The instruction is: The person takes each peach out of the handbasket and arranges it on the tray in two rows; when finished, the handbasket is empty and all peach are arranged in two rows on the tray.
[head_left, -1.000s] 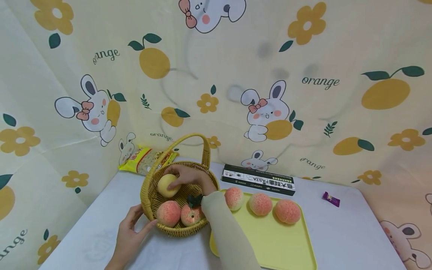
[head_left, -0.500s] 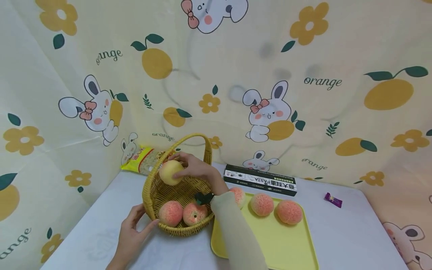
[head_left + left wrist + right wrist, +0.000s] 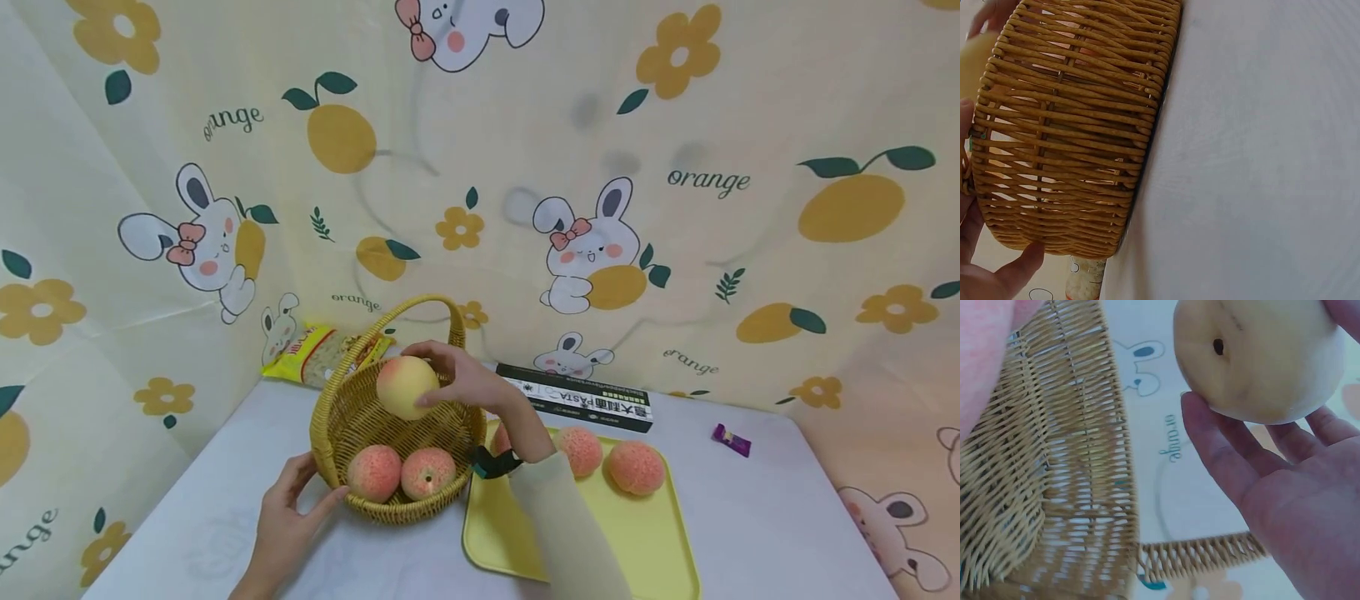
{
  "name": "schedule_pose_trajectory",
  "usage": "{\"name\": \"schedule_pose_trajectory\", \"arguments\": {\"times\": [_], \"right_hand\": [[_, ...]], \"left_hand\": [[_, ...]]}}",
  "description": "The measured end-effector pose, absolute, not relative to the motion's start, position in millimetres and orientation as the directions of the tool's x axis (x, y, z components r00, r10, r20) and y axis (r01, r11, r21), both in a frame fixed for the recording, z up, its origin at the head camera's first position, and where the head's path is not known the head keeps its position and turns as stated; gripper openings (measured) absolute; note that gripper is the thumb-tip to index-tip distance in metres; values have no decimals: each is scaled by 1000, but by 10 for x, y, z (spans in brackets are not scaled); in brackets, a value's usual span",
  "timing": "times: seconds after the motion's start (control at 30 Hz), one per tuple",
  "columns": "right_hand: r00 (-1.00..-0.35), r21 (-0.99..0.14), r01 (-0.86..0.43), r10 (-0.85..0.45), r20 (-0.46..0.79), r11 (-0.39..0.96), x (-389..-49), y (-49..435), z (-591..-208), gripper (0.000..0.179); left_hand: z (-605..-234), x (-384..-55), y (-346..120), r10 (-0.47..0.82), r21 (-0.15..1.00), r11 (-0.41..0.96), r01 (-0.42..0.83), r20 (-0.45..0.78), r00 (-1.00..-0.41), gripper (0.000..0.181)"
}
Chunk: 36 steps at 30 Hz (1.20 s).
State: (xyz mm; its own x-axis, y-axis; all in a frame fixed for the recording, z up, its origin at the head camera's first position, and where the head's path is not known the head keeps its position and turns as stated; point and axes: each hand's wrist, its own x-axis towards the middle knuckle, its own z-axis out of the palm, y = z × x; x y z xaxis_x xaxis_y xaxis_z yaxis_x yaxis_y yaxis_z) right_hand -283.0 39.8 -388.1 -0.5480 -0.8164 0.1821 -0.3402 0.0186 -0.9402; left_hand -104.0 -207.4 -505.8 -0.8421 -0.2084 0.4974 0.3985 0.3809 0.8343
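Observation:
My right hand (image 3: 471, 382) holds a yellow peach with a pink blush (image 3: 403, 388) up in the mouth of a wicker basket (image 3: 324, 425). The right wrist view shows fingers and thumb round the peach's pale side (image 3: 1266, 362), which has a dark stem hole. Two pink peaches lie low in the basket, a left one (image 3: 374, 473) and a right one (image 3: 428, 473). At the basket's near left side, my left hand (image 3: 288, 517) grips the wall with its thumb by the front rim. The left wrist view has the woven side (image 3: 1072, 125) close up, with fingertips at its edge.
Right of the basket lies a yellow tray (image 3: 630, 542) with pink peaches along its far side, one (image 3: 636, 467) at the right end and another partly behind my right wrist. A black pasta box (image 3: 600, 407), a yellow noodle bag (image 3: 318, 354) and a small purple packet (image 3: 731, 440) are farther back.
My right hand has lifted the yellow peach from inside the basket and carried it up and to the right. My left hand stays on the basket.

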Motion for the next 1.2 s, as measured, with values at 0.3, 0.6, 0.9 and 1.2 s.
{"name": "schedule_pose_trajectory", "arguments": {"times": [0.3, 0.6, 0.9, 1.2], "right_hand": [[-547, -948, -303, -796, 257, -97, -2551, 893, -3853, 71], [-622, -954, -283, -739, 260, -97, -2229, 1453, -3951, 75], [-638, -955, -293, -733, 236, -53, -1954, 1770, -4194, 73], [-657, -955, -297, -728, 194, 14, -1704, 1888, -4517, 75]], "left_hand": [[-5035, -1030, -2066, -210, 834, 379, 401, 499, -841, 56], [-5024, -1044, -2072, -205, 830, 370, 417, 511, -835, 57], [-4999, -1034, -2061, -236, 861, 380, 338, 443, -865, 54], [-5026, -1027, -2060, -217, 854, 377, 359, 459, -862, 55]]}}
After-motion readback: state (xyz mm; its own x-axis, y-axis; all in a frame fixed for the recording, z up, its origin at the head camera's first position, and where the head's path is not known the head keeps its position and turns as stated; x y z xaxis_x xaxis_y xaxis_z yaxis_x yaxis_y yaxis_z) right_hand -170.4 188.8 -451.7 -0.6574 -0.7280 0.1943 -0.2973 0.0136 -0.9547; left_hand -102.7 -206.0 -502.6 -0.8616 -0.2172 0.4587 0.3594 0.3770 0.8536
